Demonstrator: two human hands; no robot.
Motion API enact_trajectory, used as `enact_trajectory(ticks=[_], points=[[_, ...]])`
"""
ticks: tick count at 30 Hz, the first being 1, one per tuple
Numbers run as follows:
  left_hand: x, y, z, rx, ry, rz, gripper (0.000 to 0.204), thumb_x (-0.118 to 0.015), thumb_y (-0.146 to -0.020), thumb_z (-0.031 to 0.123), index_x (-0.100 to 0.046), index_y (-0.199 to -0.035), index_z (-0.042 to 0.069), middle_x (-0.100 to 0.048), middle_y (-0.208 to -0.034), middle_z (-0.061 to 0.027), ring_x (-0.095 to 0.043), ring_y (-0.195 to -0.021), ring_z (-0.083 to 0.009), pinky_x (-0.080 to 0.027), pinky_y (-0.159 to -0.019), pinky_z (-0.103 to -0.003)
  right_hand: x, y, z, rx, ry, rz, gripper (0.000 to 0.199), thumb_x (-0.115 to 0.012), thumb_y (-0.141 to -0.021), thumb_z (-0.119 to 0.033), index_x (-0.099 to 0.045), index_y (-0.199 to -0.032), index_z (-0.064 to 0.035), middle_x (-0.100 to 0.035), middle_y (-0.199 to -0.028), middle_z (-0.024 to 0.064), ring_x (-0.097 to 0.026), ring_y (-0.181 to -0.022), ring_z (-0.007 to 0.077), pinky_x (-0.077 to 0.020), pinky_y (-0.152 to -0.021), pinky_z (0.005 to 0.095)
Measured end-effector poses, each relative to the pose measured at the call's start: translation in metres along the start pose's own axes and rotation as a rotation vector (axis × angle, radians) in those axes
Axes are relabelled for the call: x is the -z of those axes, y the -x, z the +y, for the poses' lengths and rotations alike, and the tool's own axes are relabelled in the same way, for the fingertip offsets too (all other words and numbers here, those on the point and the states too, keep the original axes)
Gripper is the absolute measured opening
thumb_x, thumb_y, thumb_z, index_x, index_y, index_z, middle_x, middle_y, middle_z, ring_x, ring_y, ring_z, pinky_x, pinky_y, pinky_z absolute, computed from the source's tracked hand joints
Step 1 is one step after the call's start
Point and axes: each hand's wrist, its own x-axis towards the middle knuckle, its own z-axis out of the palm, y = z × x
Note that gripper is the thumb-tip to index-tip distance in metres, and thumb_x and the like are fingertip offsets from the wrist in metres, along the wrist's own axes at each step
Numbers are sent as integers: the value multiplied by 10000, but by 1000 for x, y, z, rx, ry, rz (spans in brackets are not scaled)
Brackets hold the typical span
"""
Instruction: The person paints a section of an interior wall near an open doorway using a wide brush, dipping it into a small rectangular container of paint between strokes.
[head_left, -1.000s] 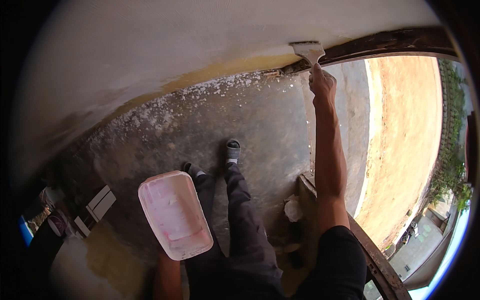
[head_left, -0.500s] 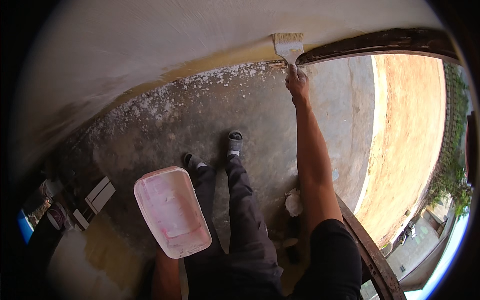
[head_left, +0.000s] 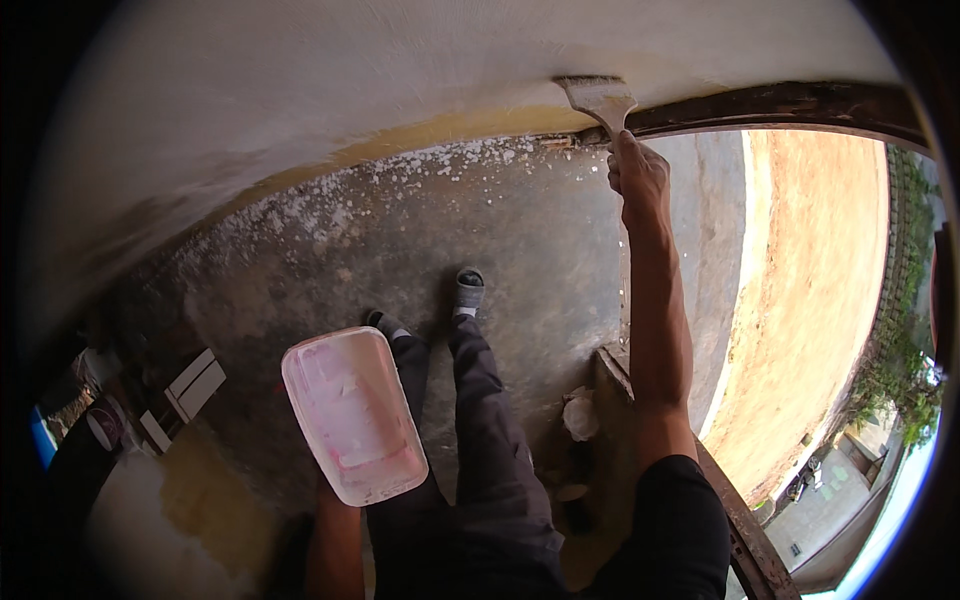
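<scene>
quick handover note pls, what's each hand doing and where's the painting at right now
Right hand: arm stretched out, gripping a wide paintbrush, bristles on the white wall beside the dark frame.
Left hand: hidden beneath the pink-stained paint tray it holds up, low by the legs.
Done: most of the wall looks white.
Left: a yellowish strip along the wall's bottom edge is unpainted. White flecks litter the concrete floor.

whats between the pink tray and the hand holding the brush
In the head view, the person's dark-trousered legs and bare, paint-flecked concrete floor lie between the pink tray and the right hand gripping the brush.
</scene>
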Motion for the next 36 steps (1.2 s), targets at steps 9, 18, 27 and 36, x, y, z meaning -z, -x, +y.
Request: enact_trajectory(ticks=[9,18,27,36], points=[[2,-3,-3,-10,0,-2,781,-587,-929,482,-246,-1512,89,-361,-1468,-208,-488,-1251,-444,-417,-1009,-641,-44,43,-9,316,-212,-77,335,-496,-1035,-344,-532,-822,-87,-438,-663,-26,-358,-558,59,-301,-494,224],[3,-3,-1,-32,-3,-8,773,-589,-930,477,-254,-1508,87,-371,-1464,-201,-491,-1252,-430,-422,-1012,-627,-52,-28,155,-216,46,-57,377,-551,-993,-378,-583,-802,-55,-498,-625,-12,-437,-460,79,-327,-403,249],[5,-7,6,-80,-57,-70,765,-590,-932,472,-262,-1504,85,-381,-1460,-194,-493,-1254,-416,-427,-1015,-613,-21,-37,25,-239,-37,-20,322,-564,-985,-325,-587,-836,-40,-509,-656,8,-405,-473,71,-311,-408,228],[-6,32,10,-201,-123,-91,758,-592,-933,467,-270,-1500,83,-392,-1456,-187,-496,-1256,-402,-432,-1019,-599,35,103,-130,210,-165,33,327,-558,-990,-315,-590,-850,-21,-447,-660,-29,-347,-518,45,-274,-473,222]])
